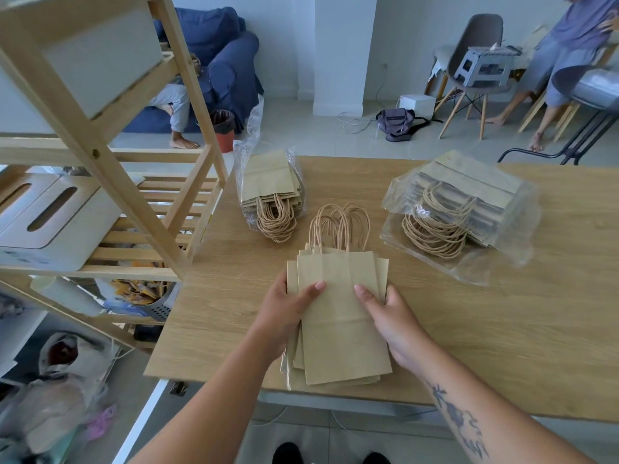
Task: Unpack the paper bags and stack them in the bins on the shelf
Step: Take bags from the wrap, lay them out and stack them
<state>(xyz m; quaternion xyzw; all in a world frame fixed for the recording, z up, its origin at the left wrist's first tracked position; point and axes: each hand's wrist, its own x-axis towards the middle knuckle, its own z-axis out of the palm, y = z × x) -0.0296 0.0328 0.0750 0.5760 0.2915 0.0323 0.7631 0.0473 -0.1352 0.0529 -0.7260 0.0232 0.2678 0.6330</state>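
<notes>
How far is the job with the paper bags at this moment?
Done: one loose stack is out of its plastic, on the table. In hand: the left hand and right hand grip its sides. Left: the smaller pack and the larger pack are still wrapped, and the stack is not yet in the white bin on the shelf.

close head view, down over table (pixel 502 346)

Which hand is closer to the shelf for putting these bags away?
Left, probably. The left hand grips the left edge of the bags, and the shelf with its white bin stands on that same side. The right hand holds the far edge, so it would need to reach across.
</notes>
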